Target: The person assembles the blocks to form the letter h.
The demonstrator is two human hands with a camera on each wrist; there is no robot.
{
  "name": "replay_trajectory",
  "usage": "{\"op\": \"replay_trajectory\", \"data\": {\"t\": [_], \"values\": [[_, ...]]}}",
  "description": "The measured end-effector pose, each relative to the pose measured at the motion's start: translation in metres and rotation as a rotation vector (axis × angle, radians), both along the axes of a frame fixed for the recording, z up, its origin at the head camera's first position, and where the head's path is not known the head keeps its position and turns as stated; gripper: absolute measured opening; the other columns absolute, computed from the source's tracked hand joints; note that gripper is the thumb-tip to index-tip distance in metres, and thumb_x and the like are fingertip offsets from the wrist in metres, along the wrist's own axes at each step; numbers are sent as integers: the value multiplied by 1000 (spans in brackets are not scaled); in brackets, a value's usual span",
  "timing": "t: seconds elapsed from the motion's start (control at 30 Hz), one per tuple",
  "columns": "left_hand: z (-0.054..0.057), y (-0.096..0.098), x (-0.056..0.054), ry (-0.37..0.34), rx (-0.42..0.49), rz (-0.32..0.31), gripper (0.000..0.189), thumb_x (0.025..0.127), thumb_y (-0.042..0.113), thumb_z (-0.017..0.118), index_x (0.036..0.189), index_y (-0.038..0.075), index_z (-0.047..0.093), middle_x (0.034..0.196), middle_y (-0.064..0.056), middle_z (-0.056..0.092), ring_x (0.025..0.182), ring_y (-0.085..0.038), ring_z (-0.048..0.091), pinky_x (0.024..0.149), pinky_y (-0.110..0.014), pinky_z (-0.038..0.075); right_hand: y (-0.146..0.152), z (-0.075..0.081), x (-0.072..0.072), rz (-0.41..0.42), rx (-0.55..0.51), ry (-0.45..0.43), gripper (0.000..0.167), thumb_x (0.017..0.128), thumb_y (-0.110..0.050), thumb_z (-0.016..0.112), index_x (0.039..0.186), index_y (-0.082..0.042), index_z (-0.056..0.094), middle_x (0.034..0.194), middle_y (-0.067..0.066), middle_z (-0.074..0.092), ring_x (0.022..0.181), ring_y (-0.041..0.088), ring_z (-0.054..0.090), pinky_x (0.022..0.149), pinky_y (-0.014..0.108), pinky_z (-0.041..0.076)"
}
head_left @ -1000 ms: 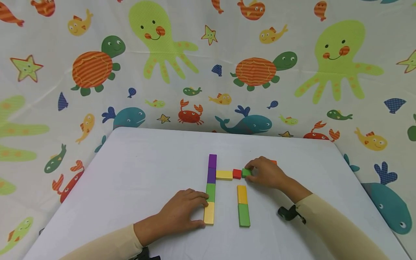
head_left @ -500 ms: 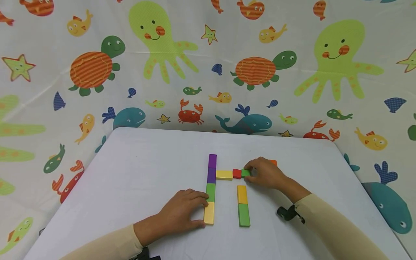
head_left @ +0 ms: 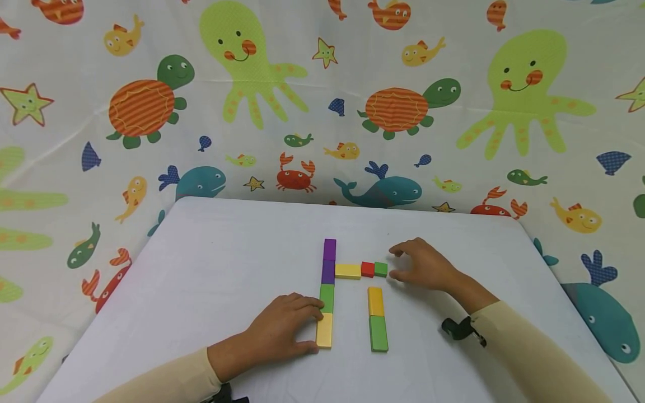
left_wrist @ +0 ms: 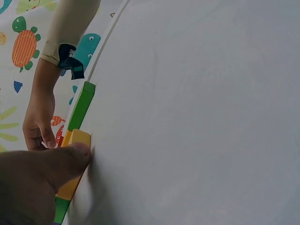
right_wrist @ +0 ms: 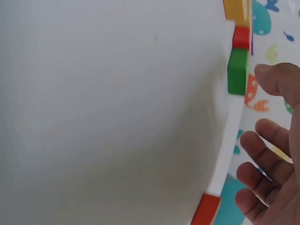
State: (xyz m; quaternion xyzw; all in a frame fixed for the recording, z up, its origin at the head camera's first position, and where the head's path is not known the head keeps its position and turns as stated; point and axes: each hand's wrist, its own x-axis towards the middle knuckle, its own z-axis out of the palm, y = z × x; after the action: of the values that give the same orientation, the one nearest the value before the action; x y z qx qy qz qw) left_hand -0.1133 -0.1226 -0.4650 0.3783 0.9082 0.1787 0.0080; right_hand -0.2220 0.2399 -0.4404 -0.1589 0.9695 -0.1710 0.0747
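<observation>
My left hand (head_left: pixel 277 327) rests beside the lower end of an upright row of flat wooden blocks. Its fingertips touch the green block (head_left: pixel 327 298) and pale yellow block (head_left: pixel 325 331); in the left wrist view the thumb (left_wrist: pixel 77 157) lies against the yellow one. Two purple blocks (head_left: pixel 329 249) top this row. From them a yellow block (head_left: pixel 347 272), a red cube (head_left: pixel 368 269) and a small green block (head_left: pixel 381 270) run rightward. My right hand (head_left: pixel 423 267) holds nothing, thumb and fingers spread just right of that green block.
Below the sideways row, an orange-yellow block (head_left: pixel 375 301) and a green block (head_left: pixel 378 333) stand end to end. An orange-red block (right_wrist: pixel 206 208) shows in the right wrist view, hidden behind my hand from the head. A sea-animal cloth (head_left: pixel 312 112) hangs behind the white table (head_left: pixel 227 240).
My right hand has let go of the small green block and drawn back slightly right, its fingers parting. That block stays against the red cube. The left hand has not moved.
</observation>
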Motion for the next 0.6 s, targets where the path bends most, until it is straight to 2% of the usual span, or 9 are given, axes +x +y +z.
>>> {"op": "replay_trajectory", "data": {"t": [0.17, 0.4, 0.6], "values": [[0, 0, 0, 0, -6, 3, 48, 80, 45, 87, 118, 22, 70, 137, 8, 61, 123, -15, 55, 102, -45, 46, 19, 2, 0, -51, -27, 3, 59, 82, -38, 86, 133, -16, 66, 129, 7, 63, 118, 29, 52, 93, 50, 54], [1, 1, 0, -5, -4, -5, 47, 81, 44, 86, 118, 22, 69, 138, 8, 60, 125, -15, 55, 102, -45, 46, 40, 3, 1, -84, -31, 37, 54, 85, -29, 84, 133, -9, 66, 131, 14, 62, 124, 37, 48, 96, 55, 52], [3, 0, 2, -9, -8, 6, 47, 81, 45, 86, 118, 21, 69, 137, 8, 60, 125, -15, 55, 102, -45, 46, 51, 4, -1, -121, -29, 32, 49, 87, -23, 82, 130, -7, 67, 132, 18, 62, 129, 43, 44, 100, 63, 47]]}}
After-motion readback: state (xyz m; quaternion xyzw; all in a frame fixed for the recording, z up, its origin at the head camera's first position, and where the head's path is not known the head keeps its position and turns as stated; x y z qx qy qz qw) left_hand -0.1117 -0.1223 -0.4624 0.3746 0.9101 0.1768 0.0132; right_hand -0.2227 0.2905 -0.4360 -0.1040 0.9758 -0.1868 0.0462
